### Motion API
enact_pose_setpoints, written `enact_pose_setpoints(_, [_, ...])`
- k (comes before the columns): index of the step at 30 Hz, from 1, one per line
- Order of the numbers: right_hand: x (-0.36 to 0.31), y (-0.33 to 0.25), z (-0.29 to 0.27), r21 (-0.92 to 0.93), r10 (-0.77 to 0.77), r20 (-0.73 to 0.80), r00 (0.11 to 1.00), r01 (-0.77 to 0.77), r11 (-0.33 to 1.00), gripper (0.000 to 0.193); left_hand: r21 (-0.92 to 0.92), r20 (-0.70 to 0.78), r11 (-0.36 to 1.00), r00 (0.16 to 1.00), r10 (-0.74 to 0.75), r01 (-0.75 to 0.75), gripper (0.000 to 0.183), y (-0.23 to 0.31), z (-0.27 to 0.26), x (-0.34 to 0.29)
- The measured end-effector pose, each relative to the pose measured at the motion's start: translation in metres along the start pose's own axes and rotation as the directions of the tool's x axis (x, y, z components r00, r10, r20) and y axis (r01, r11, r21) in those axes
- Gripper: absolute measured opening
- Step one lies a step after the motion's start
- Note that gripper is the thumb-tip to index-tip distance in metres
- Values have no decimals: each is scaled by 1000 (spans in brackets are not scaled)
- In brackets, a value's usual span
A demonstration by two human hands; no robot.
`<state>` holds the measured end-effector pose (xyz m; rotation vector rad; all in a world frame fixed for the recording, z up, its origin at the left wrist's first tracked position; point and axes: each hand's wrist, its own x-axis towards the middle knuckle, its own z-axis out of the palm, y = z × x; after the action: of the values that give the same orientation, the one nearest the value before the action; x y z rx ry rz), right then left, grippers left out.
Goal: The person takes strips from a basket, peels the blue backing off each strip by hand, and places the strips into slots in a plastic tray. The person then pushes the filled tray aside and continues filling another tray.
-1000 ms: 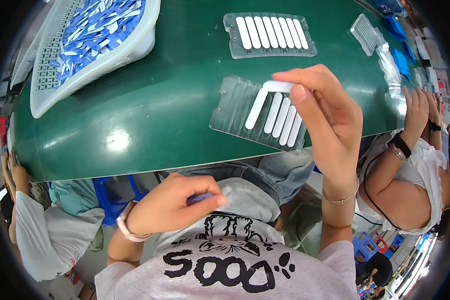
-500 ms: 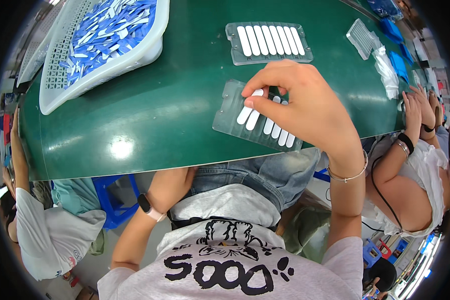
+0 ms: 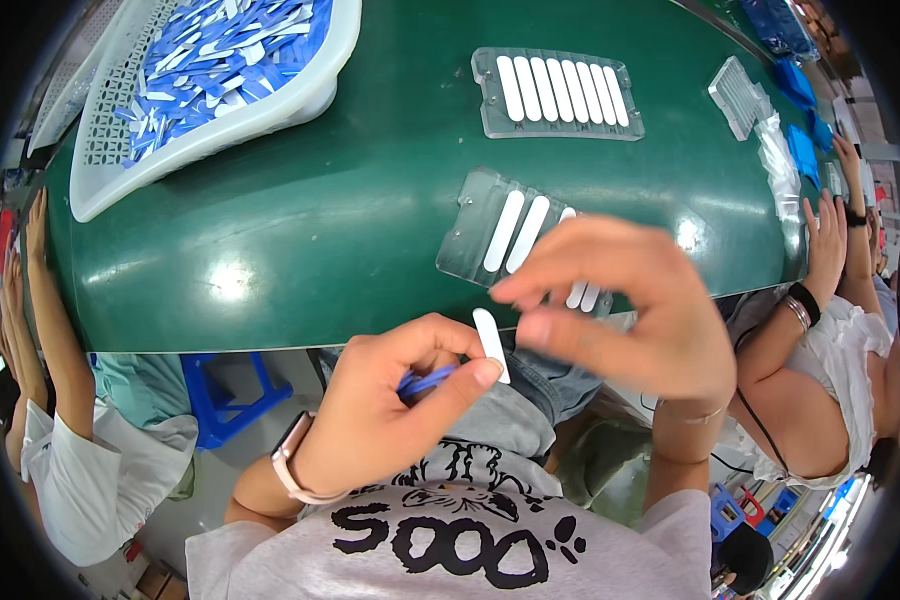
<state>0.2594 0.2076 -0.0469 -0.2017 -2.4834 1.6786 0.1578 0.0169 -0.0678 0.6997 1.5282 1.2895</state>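
My left hand (image 3: 395,385) is closed in front of the table edge, pinching a white strip with rounded ends (image 3: 489,342) between thumb and finger. Several blue strips (image 3: 428,380) stick out from its curled fingers. Just to the right, my right hand (image 3: 620,310) is slightly blurred, its thumb and forefinger apart with nothing visible between them. Behind it lies a clear slotted tray (image 3: 467,228) holding several white strips; the hand covers its right part. Farther back, a second clear tray (image 3: 487,82) carries a row of white strips.
A white perforated basket (image 3: 195,157) piled with blue and white strips (image 3: 235,70) stands at the far left of the green table (image 3: 300,250). An upright clear tray (image 3: 735,95), crumpled white plastic (image 3: 776,160) and blue pieces (image 3: 802,150) lie far right. Other people sit on both sides.
My left hand has risen from below the table edge, now with strips in it. My right hand has moved from the near tray toward it, its fingers parted.
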Motion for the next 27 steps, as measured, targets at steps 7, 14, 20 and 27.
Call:
enact_pose_setpoints(7, [-42,3,32,-826,-744,-70,664,379,416,22,500,-118,741,813,571,-448,22,-1,7,18])
enact_pose_setpoints(14, [-50,25,34,-888,-863,-174,474,303,345,30,762,78,558,903,423,-328,43,6,-3,25])
enact_pose_setpoints(20, [-58,20,34,-861,-757,-148,637,294,416,29,876,171,397,947,272,-273,52,6,-4,26])
enact_pose_setpoints(27, [-28,27,16,-558,-478,-409,778,201,805,27,850,160,462,960,230,-252,56,10,-4,27])
